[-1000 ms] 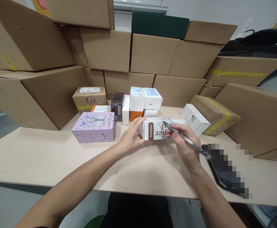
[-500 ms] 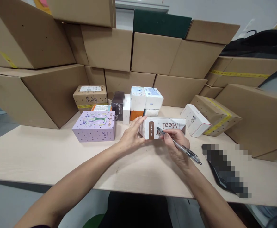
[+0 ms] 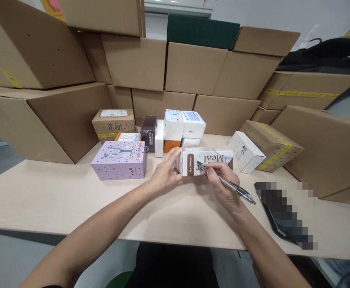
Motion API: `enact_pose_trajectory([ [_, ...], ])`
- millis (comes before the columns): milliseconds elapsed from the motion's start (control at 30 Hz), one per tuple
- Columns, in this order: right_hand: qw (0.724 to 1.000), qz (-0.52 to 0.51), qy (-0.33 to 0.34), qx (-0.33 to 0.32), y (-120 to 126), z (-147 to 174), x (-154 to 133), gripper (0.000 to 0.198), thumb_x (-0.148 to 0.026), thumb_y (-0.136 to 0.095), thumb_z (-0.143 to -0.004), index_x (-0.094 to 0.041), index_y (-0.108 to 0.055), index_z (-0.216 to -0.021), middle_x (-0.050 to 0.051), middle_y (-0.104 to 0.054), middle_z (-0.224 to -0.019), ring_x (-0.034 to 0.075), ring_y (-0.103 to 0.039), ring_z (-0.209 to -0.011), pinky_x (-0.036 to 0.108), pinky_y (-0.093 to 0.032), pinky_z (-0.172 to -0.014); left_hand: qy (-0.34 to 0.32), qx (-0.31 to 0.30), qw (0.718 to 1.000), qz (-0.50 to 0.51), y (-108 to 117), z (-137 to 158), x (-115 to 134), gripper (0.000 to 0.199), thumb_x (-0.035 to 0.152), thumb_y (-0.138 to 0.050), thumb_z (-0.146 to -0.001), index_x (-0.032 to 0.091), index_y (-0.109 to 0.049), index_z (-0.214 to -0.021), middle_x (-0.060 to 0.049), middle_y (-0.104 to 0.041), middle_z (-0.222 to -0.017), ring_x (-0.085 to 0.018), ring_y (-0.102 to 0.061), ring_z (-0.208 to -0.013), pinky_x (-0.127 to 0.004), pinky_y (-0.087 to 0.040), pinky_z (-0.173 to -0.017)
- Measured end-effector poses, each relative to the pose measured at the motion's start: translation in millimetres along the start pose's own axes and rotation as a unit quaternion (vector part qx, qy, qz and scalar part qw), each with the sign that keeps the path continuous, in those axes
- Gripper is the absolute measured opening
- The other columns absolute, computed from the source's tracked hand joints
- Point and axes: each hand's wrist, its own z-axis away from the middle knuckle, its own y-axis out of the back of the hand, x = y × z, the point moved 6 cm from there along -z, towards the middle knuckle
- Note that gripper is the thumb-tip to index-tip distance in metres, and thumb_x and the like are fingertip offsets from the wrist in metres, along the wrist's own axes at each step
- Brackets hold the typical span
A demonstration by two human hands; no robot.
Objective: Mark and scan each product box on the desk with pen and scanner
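Note:
A white and brown NutriMotion meal box (image 3: 203,155) lies on the table in front of me, its lettering upside down on the side that faces me. My left hand (image 3: 166,170) grips the box's left end, fingers along the far edge and thumb at the near lower corner. Between the thumb and fingers of my right hand (image 3: 223,182) is a clear and black pen (image 3: 237,189). The pen's tip points at the printed side, close to the brown label; whether it touches, I cannot tell. Part of the box's right side is hidden behind that hand.
A purple tea box (image 3: 118,161) stands to the left. Behind are a dark brown box (image 3: 148,130) and white tissue packs (image 3: 174,125). On the right are a white box (image 3: 246,154) and a blurred-out dark object (image 3: 283,218). Stacked cardboard boxes (image 3: 195,68) wall the back.
The pen's tip has shifted very slightly left, and its rear end now sits a little higher. Both hands keep their hold; the view has moved a touch.

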Motion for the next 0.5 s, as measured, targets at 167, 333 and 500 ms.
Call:
enact_pose_trajectory([
  [167, 1.000, -0.003, -0.013, 0.006, 0.3, 0.3, 1.3, 0.018, -0.041, -0.059, -0.092, -0.026, -0.065, -0.097, 0.002, -0.072, -0.081, 0.020, -0.068, -0.076, 0.033, -0.053, -0.072, 0.006, 0.004, 1.000, 0.012, 0.2, -0.1, 0.8, 0.084, 0.039, -0.082, -0.073, 0.042, -0.041, -0.146, -0.004, -0.037, -0.158, -0.036, -0.046, -0.134, -0.054, -0.041, -0.111],
  [333, 1.000, -0.005, -0.020, 0.004, -0.3, -0.1, 1.7, 0.019, -0.042, -0.061, -0.091, -0.025, -0.066, -0.097, 0.002, -0.073, -0.083, 0.020, -0.068, -0.077, 0.034, -0.053, -0.073, -0.005, 0.000, 1.000, -0.013, 0.3, -0.3, 0.4, 0.085, 0.041, -0.081, -0.074, 0.042, -0.038, -0.148, -0.004, -0.036, -0.159, -0.035, -0.047, -0.134, -0.053, -0.042, -0.111],
  [500, 0.993, -0.108, -0.050, 0.017, 0.8, -4.0, 1.4, 0.020, -0.042, -0.062, -0.090, -0.022, -0.065, -0.093, 0.002, -0.072, -0.077, 0.017, -0.067, -0.069, 0.032, -0.055, -0.068, -0.026, -0.010, 0.998, -0.054, 0.5, -1.2, -2.2, 0.084, 0.042, -0.078, -0.078, 0.039, -0.034, -0.149, -0.006, -0.034, -0.159, -0.035, -0.048, -0.133, -0.053, -0.045, -0.109],
])
